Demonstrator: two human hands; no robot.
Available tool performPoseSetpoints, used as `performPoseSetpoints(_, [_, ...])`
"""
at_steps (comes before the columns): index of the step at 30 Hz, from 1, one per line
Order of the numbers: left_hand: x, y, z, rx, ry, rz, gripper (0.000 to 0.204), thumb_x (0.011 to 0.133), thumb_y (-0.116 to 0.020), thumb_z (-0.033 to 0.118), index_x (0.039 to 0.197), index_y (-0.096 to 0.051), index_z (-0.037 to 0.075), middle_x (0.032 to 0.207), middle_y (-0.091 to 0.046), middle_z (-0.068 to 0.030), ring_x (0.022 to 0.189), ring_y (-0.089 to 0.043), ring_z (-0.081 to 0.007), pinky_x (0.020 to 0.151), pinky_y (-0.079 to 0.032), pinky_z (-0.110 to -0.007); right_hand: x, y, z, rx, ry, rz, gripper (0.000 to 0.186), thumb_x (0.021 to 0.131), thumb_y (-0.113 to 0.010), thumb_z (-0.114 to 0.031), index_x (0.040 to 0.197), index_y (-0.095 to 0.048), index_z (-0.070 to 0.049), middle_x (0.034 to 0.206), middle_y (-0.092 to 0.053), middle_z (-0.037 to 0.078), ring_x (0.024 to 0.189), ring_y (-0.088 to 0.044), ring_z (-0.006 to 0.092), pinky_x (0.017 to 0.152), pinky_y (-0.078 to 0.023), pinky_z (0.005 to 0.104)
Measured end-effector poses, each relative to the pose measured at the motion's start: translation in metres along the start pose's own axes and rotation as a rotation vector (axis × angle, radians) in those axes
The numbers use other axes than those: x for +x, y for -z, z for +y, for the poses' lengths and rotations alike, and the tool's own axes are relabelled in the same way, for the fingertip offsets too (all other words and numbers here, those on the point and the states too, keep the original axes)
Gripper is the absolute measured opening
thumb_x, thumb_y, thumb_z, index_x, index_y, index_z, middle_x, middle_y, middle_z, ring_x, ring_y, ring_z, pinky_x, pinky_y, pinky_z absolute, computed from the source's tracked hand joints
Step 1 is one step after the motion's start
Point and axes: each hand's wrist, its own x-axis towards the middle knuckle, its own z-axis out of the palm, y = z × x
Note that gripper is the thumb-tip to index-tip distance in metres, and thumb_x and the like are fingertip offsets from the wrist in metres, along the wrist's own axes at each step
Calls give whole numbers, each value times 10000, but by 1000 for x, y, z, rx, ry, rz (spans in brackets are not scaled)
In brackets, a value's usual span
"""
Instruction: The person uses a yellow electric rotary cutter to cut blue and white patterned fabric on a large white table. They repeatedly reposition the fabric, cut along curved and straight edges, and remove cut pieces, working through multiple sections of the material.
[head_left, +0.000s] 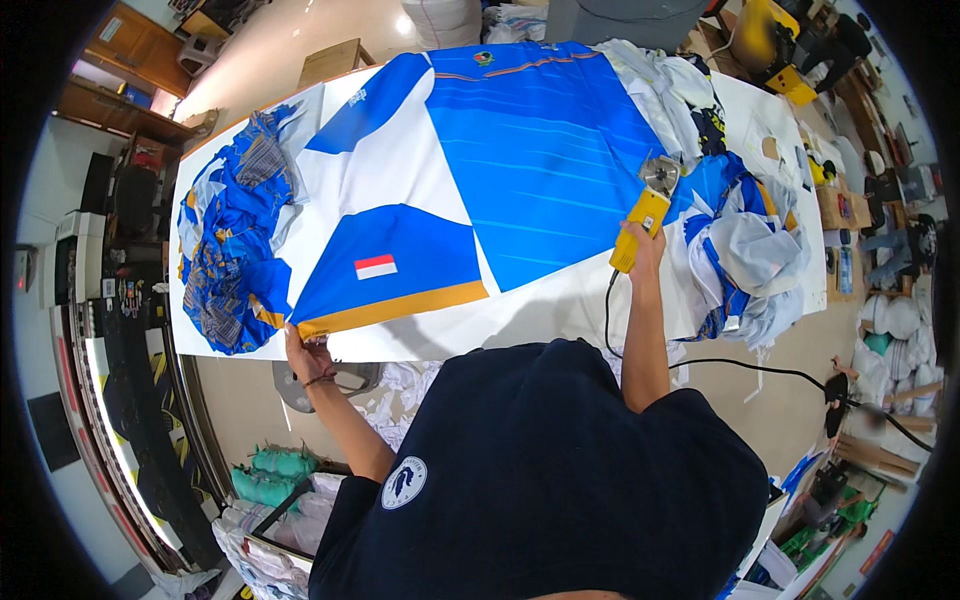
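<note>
A printed fabric sheet [540,190] with blue and white jersey pieces lies spread over the white table. My right hand [646,247] is wrapped round a yellow electric rotary cutter [643,222]. The cutter's round metal blade head [660,175] points away from me, over the right edge of the blue panel. At the near left, my left hand [308,350] pinches the lower corner of a blue sleeve piece [420,245], which has an orange hem and a small red-and-white patch. A black power cord [609,310] runs from the cutter's rear.
Crumpled blue patterned fabric [235,245] is heaped at the table's left end. White and blue fabric [750,250] piles up beside the cutter. White scraps [400,390] litter the floor below the table [560,312]. The cord stretches right toward another person [838,390].
</note>
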Motion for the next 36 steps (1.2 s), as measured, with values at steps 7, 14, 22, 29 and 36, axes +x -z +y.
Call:
performPoseSetpoints(7, [-2,79,-47,620,319,670,313,1034,-631,310,1005,-625,-2,725,-609,-93,503,-541,-173,441,-433,-342,25,11,-7,-11,-12,33,440,794,-742,-72,1192,-562,-15,984,-714,155,814,-693,241,651,-571,363])
performPoseSetpoints(14, [-8,144,-64,1150,319,485,303,973,-684,257,1085,-651,-22,747,-645,-133,557,-604,-263,555,-521,-407,24,29,6,18,-87,41,423,812,-726,-57,1199,-563,-9,984,-684,141,837,-697,253,707,-569,368])
performPoseSetpoints(22, [-19,30,-70,1712,-177,378,531,822,-806,327,1279,-658,101,1232,-648,-212,1202,-571,-426,1048,-448,-516,-32,25,-7,-174,-3,2,340,814,-728,-35,1131,-610,-3,939,-661,101,764,-676,215,662,-571,349])
performPoseSetpoints(29, [-3,-52,-111,1914,-56,-141,1105,722,-797,690,1618,-319,252,1689,-94,-264,1534,-78,-529,1163,-142,-726,-54,-19,22,119,-205,-204,531,808,-725,-27,1297,-523,5,1238,-672,194,878,-683,224,662,-591,353])
performPoseSetpoints(36, [-31,-73,-120,1988,238,-207,1325,647,-727,849,1671,-92,297,1697,113,-274,1487,118,-642,1103,5,-821,-58,-3,12,-193,-56,-249,507,781,-732,20,1261,-577,-21,1076,-681,93,867,-677,194,732,-582,345])
